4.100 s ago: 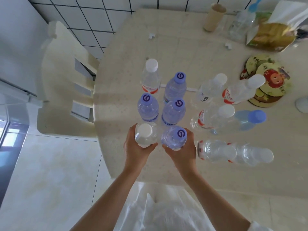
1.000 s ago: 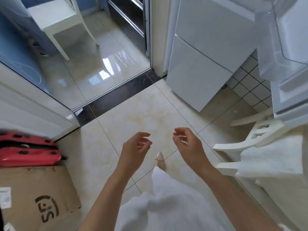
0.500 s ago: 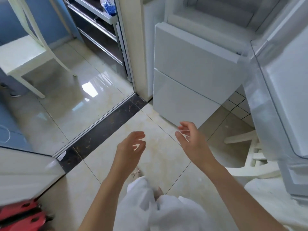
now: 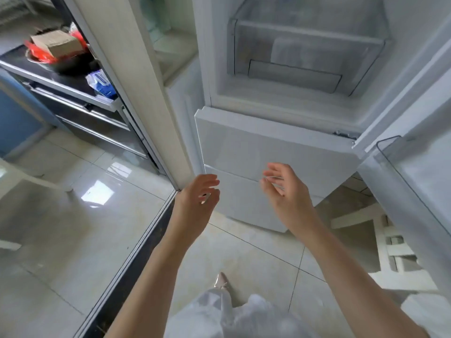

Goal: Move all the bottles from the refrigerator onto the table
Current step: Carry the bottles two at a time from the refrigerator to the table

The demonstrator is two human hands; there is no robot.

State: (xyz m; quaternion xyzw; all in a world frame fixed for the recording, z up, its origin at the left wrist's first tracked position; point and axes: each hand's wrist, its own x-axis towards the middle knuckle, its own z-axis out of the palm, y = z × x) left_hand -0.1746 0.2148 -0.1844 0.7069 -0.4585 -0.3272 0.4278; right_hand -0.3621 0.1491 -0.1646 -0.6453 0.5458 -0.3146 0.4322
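Observation:
I face the white refrigerator [image 4: 275, 152] with its upper compartment open; a clear crisper drawer [image 4: 305, 57] shows inside and looks empty. A blurred bluish shape sits at the very top edge above the drawer; I cannot tell what it is. No bottle is plainly in view. My left hand [image 4: 197, 201] and my right hand [image 4: 285, 191] hover side by side in front of the closed lower drawers, fingers apart, holding nothing. The table is out of view.
The open fridge door [image 4: 419, 172] with a clear door bin stands at the right. A white chair [image 4: 390, 245] lies low behind it. A sliding door frame [image 4: 136, 93] and dark floor track run at the left, with shelves holding a box beyond.
I set two bottles on the table, then turned away. My view has risen from the floor to the open fridge, and both empty hands have lifted toward it.

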